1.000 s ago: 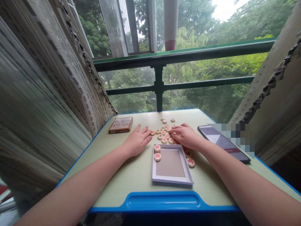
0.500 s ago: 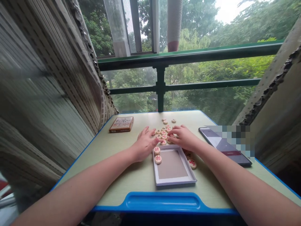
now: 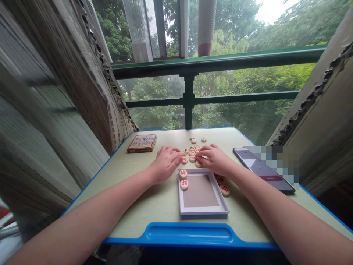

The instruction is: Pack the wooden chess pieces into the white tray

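Note:
Several round Chinese chess pieces point(image 3: 192, 152) with red or dark characters lie clustered on the table between my hands. My left hand point(image 3: 167, 163) is at the cluster's left side, fingers stretched over the pieces there and partly hiding them. A red-marked piece point(image 3: 184, 160) lies by its thumb. From the right, my right hand point(image 3: 214, 159) reaches in with fingers apart, the tips at the cluster's right pieces. Below stands a shallow white box tray point(image 3: 202, 212). In its upper left corner are two red-marked pieces, one point(image 3: 183, 174) above the other point(image 3: 184, 184).
Further pieces point(image 3: 225, 190) lie right of the tray, partly under my right forearm, and a few point(image 3: 203, 140) at the back. A brown printed box lid point(image 3: 142, 143) sits back left. A tablet point(image 3: 259, 169), partly pixelated, lies right. The table has a blue front edge point(image 3: 190, 232).
My left hand has drawn its fingers closer together and its thumb has pulled back left from the cluster. My right hand stays at the right side of the pieces. The view has shifted slightly.

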A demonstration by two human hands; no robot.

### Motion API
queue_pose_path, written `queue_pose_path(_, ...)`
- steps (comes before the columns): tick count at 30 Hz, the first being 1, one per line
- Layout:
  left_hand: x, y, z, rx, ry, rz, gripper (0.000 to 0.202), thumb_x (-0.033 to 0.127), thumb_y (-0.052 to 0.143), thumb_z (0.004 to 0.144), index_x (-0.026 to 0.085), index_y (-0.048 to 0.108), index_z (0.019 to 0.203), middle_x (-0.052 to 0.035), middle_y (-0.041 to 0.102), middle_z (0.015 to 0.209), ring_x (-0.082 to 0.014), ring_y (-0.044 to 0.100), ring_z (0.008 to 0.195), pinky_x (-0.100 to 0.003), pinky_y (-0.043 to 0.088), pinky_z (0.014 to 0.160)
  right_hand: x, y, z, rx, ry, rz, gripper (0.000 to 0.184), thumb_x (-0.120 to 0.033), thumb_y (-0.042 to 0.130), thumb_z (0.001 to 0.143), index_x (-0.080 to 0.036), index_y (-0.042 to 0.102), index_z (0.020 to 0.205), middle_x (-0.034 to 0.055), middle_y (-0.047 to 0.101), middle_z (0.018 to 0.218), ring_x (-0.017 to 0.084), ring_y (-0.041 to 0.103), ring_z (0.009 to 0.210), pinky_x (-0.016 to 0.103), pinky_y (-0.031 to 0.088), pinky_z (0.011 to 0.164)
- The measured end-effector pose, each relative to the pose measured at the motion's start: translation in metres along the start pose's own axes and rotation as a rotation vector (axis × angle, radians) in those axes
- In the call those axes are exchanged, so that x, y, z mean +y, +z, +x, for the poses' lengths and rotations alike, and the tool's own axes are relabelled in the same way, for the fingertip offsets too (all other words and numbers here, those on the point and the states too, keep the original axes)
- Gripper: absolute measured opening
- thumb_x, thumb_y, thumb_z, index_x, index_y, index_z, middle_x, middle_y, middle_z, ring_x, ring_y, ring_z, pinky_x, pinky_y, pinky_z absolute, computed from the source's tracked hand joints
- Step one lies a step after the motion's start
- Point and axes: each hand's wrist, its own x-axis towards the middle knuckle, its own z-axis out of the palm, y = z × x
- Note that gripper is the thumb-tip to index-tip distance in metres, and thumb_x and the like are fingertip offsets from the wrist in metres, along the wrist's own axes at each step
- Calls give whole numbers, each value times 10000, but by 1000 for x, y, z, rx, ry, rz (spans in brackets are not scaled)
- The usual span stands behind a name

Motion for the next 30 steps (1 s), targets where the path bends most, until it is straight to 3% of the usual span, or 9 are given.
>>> queue_pose_path(4, 6, -2, 0, -125, 35, -46, 485, 456, 194, 916, 282, 515, 1235, -29, 544, 1260, -266, 351, 1243, -533, 190, 1022, 5, -6, 1, 119, 101, -18, 299, -186, 415, 808, -197, 704, 881, 53, 663, 957, 202, 518, 896, 309, 396, 821)
queue_pose_path(10, 5, -2, -1, -165, 86, -68, 483, 459, 220, 912, 264, 608, 1122, -34, 547, 1261, -268, 299, 1299, -528, 147, 1053, 11, -11, -2, 25, 209, -118, 290, -203, 432, 780, -216, 704, 880, 44, 667, 969, 205, 538, 897, 296, 399, 803)
queue_pose_path(14, 4, -3, -2, -112, 115, -70, 453, 446, 256, 909, 250, 599, 1131, -40, 548, 1257, -262, 286, 1308, -508, 200, 1051, 13, -17, -7, 7, 389, -148, 298, -214, 411, 773, -221, 695, 863, 52, 675, 956, 195, 584, 875, 270, 410, 736)
queue_pose_path(17, 6, -5, -2, -56, 183, -83, 418, 419, 302, 904, 222, 638, 1054, -51, 602, 1167, -239, 353, 1265, -440, 259, 1053, 14, -27, -11, -5, 568, -196, 289, -248, 407, 767, -205, 687, 825, 72, 695, 865, 214, 613, 818, 277, 412, 651)
queue_pose_path(21, 8, -8, -4, -17, 223, -108, 416, 401, 312, 903, 193, 666, 969, -72, 609, 1118, -229, 380, 1240, -397, 295, 1053, 18, -37, -15, -161, 735, -118, 255, -257, 431, 744, -189, 670, 800, 61, 692, 675, 186, 630, 630, 260, 403, 548)
queue_pose_path(25, 8, -9, -6, -55, 212, -89, 434, 420, 308, 901, 193, 673, 955, -63, 509, 1282, -264, 245, 1325, -445, 264, 1069, 19, -37, -16, -273, 767, -17, 244, -249, 438, 745, -164, 657, 814, 53, 673, 588, 155, 598, 481, 248, 401, 485)
queue_pose_path(30, 6, -9, -5, -68, 201, -102, 471, 437, 282, 904, 191, 681, 937, -65, 493, 1309, -265, 224, 1339, -453, 258, 1070, 14, -33, -14, -274, 732, 82, 244, -216, 434, 752, -154, 652, 842, 65, 686, 653, 136, 571, 428, 241, 397, 451)
